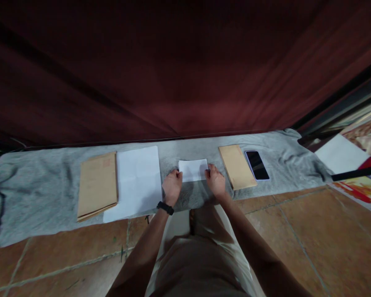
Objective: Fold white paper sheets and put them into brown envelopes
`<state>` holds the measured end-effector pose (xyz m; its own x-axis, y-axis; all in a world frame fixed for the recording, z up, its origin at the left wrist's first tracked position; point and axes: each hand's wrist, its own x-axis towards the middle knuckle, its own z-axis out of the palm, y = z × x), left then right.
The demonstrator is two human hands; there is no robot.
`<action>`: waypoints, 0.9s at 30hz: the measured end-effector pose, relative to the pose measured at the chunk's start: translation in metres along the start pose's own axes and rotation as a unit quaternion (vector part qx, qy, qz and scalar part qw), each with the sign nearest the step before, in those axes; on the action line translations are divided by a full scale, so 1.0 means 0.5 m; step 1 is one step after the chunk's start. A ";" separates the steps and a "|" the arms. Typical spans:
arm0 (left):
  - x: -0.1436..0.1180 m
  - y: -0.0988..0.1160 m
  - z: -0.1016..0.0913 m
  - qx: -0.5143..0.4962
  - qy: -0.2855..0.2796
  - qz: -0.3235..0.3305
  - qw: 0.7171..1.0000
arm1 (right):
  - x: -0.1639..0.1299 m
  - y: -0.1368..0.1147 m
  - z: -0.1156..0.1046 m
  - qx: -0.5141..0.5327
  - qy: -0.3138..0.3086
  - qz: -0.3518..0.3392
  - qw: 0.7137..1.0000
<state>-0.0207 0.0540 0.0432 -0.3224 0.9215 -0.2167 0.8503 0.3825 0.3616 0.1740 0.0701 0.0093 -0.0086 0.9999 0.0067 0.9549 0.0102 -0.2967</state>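
Note:
A small folded sheet of white paper (193,170) lies on the grey cloth in front of me. My left hand (172,185), with a black band on its wrist, pinches the paper's left edge. At the opposite edge, my right hand (215,180) has its fingers closed on the paper too. Left of my hands rests a stack of larger white sheets (139,177), partly covered by a pile of brown envelopes (98,183). Just right of my right hand is another brown envelope (237,167), lying at a slant.
A smartphone (257,166) with a pale purple edge lies beyond the right envelope. The grey cloth (43,185) covers a long narrow surface. Behind it hangs a dark red curtain (185,82). Brown floor tiles (284,231) show below, and printed sheets (358,181) sit at far right.

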 end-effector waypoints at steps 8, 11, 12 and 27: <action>-0.007 0.004 0.004 0.018 0.013 0.003 1.000 | -0.012 -0.006 0.005 -0.024 0.055 -0.047 0.997; -0.009 0.002 0.012 0.018 0.026 0.000 0.999 | -0.019 -0.013 0.015 0.007 0.083 -0.117 0.990; -0.009 0.001 0.015 0.016 0.033 0.002 0.999 | -0.021 -0.016 0.020 0.023 0.088 -0.144 0.985; -0.101 -0.011 0.108 0.065 0.073 0.303 0.948 | -0.044 -0.033 0.056 0.037 0.041 -0.173 0.983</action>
<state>0.0131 0.0018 0.0032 0.1960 0.9725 0.1255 0.9387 -0.2231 0.2627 0.1501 0.0481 -0.0127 -0.3033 0.9327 0.1951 0.8742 0.3538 -0.3325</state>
